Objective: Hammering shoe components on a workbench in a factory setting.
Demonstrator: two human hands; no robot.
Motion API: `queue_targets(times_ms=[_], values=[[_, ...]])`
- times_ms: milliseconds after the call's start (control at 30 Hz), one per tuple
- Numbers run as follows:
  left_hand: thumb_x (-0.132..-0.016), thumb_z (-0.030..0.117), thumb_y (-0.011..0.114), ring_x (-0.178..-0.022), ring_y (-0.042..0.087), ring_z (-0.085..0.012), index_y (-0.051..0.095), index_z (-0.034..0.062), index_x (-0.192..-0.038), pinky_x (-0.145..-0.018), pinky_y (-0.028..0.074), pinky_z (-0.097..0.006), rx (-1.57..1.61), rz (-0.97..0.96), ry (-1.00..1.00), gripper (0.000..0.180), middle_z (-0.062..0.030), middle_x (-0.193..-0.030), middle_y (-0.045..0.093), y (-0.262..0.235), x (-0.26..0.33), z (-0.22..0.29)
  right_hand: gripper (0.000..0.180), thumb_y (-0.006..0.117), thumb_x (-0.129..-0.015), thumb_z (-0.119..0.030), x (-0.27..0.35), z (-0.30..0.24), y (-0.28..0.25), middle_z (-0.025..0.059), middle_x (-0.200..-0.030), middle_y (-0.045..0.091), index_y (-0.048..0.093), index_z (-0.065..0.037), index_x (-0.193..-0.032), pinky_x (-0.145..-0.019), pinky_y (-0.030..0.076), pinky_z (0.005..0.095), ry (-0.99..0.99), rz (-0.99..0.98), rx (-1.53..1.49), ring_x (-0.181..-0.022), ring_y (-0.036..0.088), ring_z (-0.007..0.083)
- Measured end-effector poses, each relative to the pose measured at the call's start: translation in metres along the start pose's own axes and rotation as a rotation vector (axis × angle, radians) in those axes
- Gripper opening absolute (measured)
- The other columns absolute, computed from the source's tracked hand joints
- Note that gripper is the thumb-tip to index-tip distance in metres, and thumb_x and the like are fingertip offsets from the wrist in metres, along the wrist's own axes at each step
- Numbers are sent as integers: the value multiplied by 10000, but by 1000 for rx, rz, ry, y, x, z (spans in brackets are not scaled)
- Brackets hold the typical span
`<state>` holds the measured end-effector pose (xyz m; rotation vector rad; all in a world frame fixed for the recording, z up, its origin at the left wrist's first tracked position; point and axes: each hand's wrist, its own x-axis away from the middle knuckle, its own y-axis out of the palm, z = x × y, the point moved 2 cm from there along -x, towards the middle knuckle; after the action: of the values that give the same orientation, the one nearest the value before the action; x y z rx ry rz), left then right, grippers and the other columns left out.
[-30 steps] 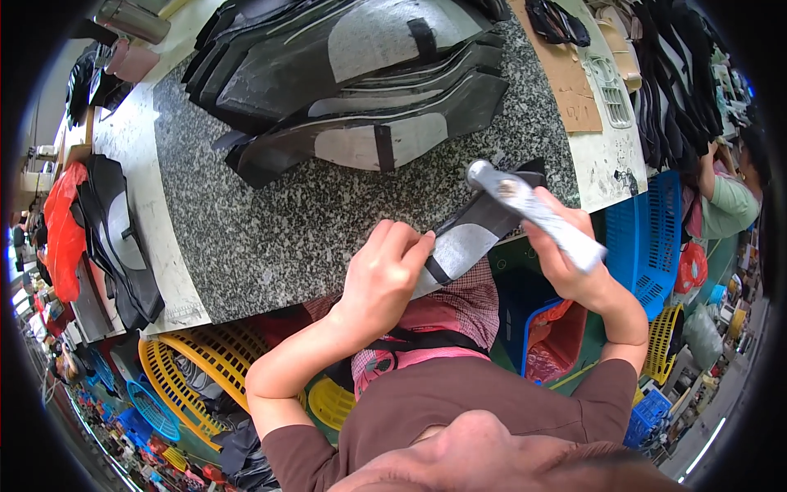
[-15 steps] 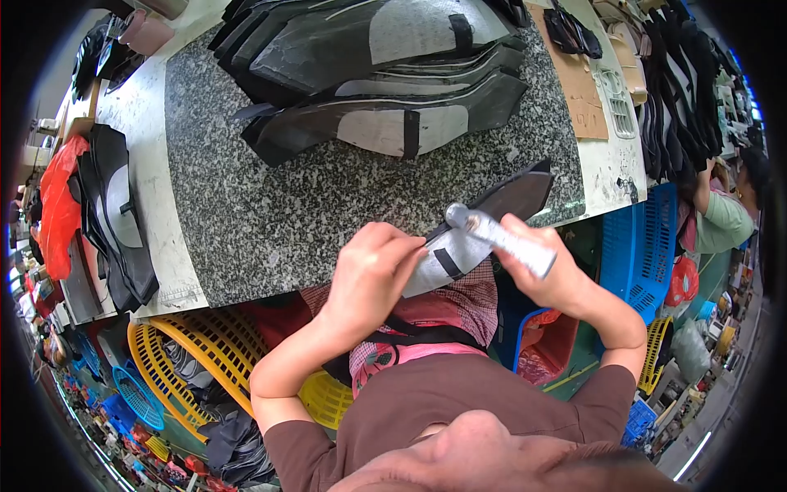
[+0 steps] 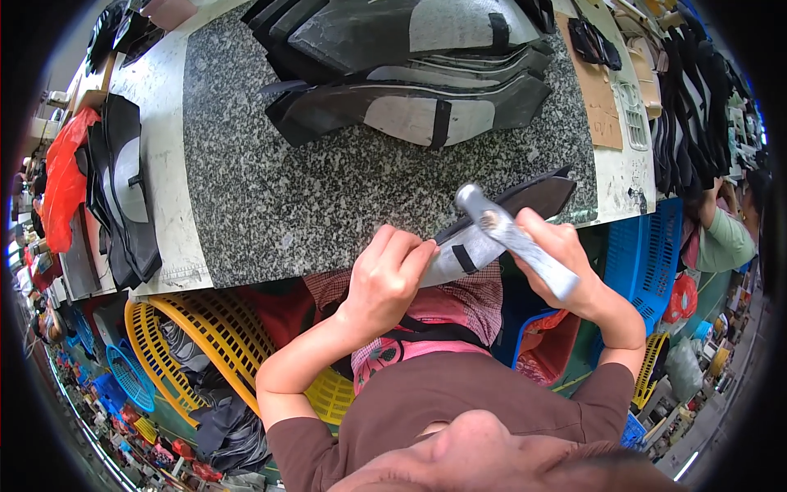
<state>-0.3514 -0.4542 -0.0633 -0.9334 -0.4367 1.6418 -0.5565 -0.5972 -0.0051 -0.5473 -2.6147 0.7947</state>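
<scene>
My left hand (image 3: 385, 280) pinches the near end of a flat black piece with a grey panel (image 3: 500, 221), held at the front edge of the speckled granite slab (image 3: 287, 197). My right hand (image 3: 561, 262) grips a grey, smeared tube-shaped tool (image 3: 512, 236), its tip resting over the piece's middle. The piece's far pointed end (image 3: 553, 190) lies on the slab edge. A stack of similar black and grey pieces (image 3: 410, 74) is piled at the back of the slab.
More black pieces (image 3: 123, 197) lie on the white bench at left, beside a red bag (image 3: 61, 176). Yellow baskets (image 3: 205, 336) sit under the bench. Blue crates (image 3: 648, 254) and another person (image 3: 725, 234) are at right.
The tube-shaped tool in my right hand has shifted left and down along the piece. My left hand keeps its pinch on the near end.
</scene>
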Motion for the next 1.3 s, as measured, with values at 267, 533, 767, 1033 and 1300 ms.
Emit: queue_targets(times_ms=[267,533,767,1033,1300], values=[[-793,-16,749,-834,614,-297,683,-16,-1010,-719,551,-385,-17,-103,101,226,-125,-916,611,19,-28,-1,171,621,-962,-47,2,15,-18,184,-841,667,632,13,-1121,-635,527,396,108,234,-95,-801,723,425],[-805,75,818,-813,628,-299,743,31,-932,-722,548,-403,122,-75,14,154,-90,-866,662,43,-78,-3,182,633,-1025,-194,11,38,-21,263,-817,657,584,-26,-1070,-668,503,514,238,233,-35,-843,631,525],[-758,-3,720,-844,607,-277,724,-33,-1057,-719,541,-383,-101,-149,239,300,-100,-895,620,37,-66,11,158,608,-1042,-145,11,13,-44,230,-729,616,636,8,-1070,-624,506,425,115,370,-125,-726,636,459],[-749,91,683,-829,579,-213,711,-37,-974,-680,458,-320,-336,-87,391,260,-72,-844,595,39,-61,13,180,641,-946,-118,9,16,-32,248,-773,647,571,-19,-1079,-680,527,537,23,300,40,-799,661,500],[-792,95,707,-876,597,-259,734,-26,-992,-715,486,-365,-202,-143,202,235,-93,-875,633,19,-46,13,132,634,-962,-100,6,20,-18,221,-768,652,592,-3,-1040,-643,524,518,185,124,-5,-779,665,492]])
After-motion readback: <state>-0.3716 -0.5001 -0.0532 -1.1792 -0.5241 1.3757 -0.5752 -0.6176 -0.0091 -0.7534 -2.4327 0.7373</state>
